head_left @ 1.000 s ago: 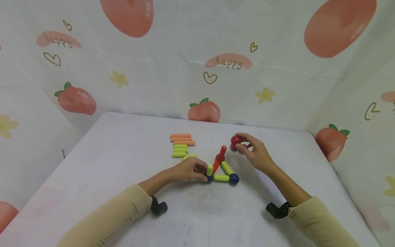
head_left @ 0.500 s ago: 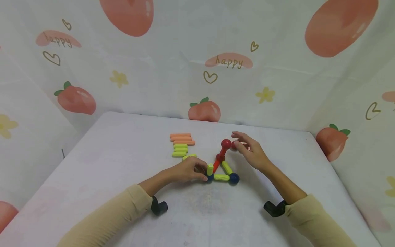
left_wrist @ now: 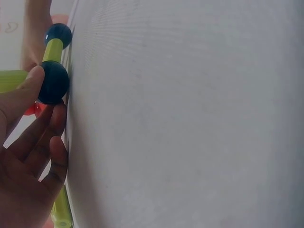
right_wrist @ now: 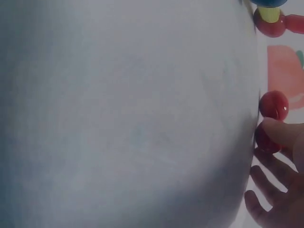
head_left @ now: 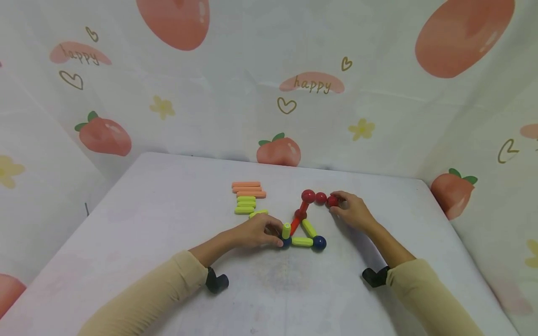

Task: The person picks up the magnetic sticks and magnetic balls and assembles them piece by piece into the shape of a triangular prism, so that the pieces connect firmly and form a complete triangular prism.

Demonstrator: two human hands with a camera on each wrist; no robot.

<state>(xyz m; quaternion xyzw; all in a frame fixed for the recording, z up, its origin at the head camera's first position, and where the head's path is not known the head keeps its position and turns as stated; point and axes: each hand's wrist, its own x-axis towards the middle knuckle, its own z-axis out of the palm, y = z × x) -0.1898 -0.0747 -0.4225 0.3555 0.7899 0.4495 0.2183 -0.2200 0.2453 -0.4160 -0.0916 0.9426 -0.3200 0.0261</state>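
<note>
My left hand [head_left: 257, 232] pinches a dark blue ball [left_wrist: 54, 81] at the near left corner of a small triangle of rods and balls. A yellow-green rod [head_left: 286, 231] stands up from that ball. Another yellow-green rod [head_left: 301, 241] joins it to a second dark blue ball [head_left: 319, 243]. At the far corner a red ball [head_left: 300, 214] carries an upright red rod, topped by a large red ball [head_left: 308, 196]. My right hand [head_left: 354, 212] grips a red ball [right_wrist: 268, 138] on the table, beside a loose red ball [head_left: 321, 198].
Several orange rods [head_left: 249, 189] lie stacked side by side left of the triangle. Nearer are several yellow-green rods [head_left: 245, 204], one partly behind my left hand. A patterned cloth [head_left: 210, 116] hangs behind the white table [head_left: 168, 200].
My right hand set a red ball on top of the upright red rod, let it go, then moved slightly right and down to another red ball. The left hand stayed in place.
</note>
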